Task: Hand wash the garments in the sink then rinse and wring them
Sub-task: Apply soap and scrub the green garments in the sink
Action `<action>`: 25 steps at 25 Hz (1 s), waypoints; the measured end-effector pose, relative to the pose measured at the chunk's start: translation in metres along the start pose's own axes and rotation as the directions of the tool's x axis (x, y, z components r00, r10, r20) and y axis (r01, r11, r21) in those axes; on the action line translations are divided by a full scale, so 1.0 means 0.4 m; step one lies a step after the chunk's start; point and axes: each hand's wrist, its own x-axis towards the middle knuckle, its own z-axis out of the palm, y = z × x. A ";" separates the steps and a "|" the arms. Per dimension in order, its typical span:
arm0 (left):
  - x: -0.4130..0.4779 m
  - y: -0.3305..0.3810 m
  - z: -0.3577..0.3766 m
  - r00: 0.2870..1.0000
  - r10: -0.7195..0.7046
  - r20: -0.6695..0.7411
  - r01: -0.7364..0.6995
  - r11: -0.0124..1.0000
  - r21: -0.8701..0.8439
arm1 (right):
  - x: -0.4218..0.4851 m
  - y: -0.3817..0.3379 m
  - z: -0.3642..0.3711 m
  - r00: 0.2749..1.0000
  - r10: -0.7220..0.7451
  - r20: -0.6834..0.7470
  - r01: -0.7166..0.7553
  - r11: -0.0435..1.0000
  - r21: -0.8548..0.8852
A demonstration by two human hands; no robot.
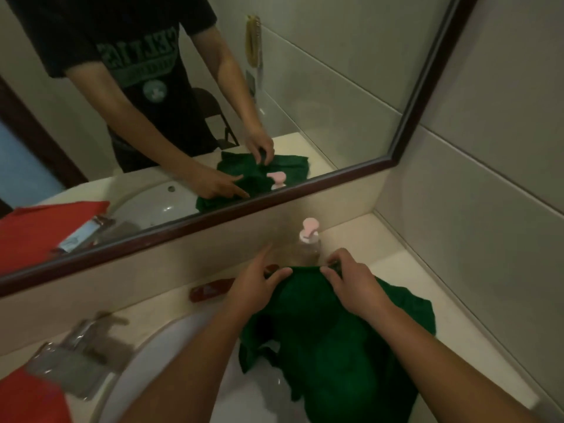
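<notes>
A dark green garment (pixel 332 337) lies spread over the right rim of the white sink (pixel 171 355) and onto the counter. My left hand (pixel 256 288) pinches its far edge with the thumb and curled fingers while the index finger points out straight. My right hand (pixel 351 279) pinches the same edge a little further right, fingers curled on the cloth. A red garment (pixel 27 401) lies at the lower left corner, beside the chrome tap (pixel 82 352).
A soap pump bottle with a pink head (pixel 309 239) stands at the back of the counter, just behind my hands. A red oblong object (pixel 210 291) lies against the backsplash. A dark-framed mirror (pixel 213 218) and tiled walls close the corner.
</notes>
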 end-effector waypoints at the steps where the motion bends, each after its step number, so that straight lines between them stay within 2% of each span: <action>1: 0.035 0.010 0.008 1.000 -0.005 0.003 0.005 1.000 -0.018 | 0.029 0.016 -0.013 1.000 -0.018 0.010 0.017 0.999 0.044; 7: 0.130 0.044 0.026 0.996 0.057 -0.063 -0.060 0.997 -0.049 | 0.108 0.045 -0.042 0.968 -0.250 0.010 0.244 0.953 0.181; 10: 0.145 0.059 0.033 0.990 0.008 -0.139 -0.020 0.996 -0.090 | 0.158 0.036 -0.031 0.962 -0.272 0.017 0.266 0.952 0.151; 14: 0.156 0.058 0.027 0.988 -0.038 -0.150 0.016 0.990 -0.143 | 0.187 0.023 -0.024 0.941 -0.335 0.036 0.332 0.941 0.069; 17: 0.164 0.052 0.019 0.990 -0.023 -0.137 0.006 0.992 -0.124 | 0.187 0.016 -0.021 0.943 -0.331 -0.041 0.333 0.938 0.091; 20: 0.181 0.062 0.016 0.988 0.001 -0.155 -0.034 0.977 -0.211 | 0.207 -0.002 -0.022 0.926 -0.330 -0.184 0.351 0.931 0.096; 25: 0.206 0.060 0.003 0.981 0.074 -0.182 -0.107 0.978 -0.178 | 0.229 -0.025 -0.043 0.974 -0.174 -0.142 0.200 0.959 0.202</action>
